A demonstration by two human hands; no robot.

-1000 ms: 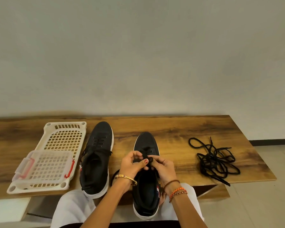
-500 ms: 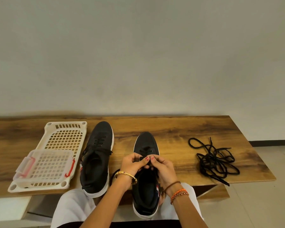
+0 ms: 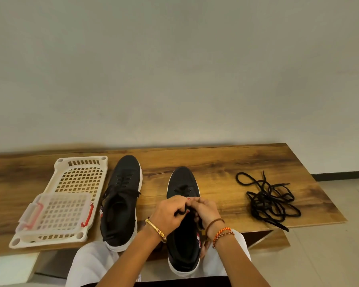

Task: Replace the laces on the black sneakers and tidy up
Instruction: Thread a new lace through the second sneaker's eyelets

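Step in hand: lacing the right sneaker (image 3: 182,235) at the bench (image 3: 216,162) edge. Both hands, left hand (image 3: 170,214) and right hand (image 3: 205,210), pinch its lace (image 3: 181,212), apparently threading an eyelet. Next: pull through evenly.

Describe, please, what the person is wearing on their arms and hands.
Both forearms are bare, with no sleeves. The left hand has a gold bangle at its wrist. The right hand has a thin brown band and orange braided threads. Fingernails are painted red.
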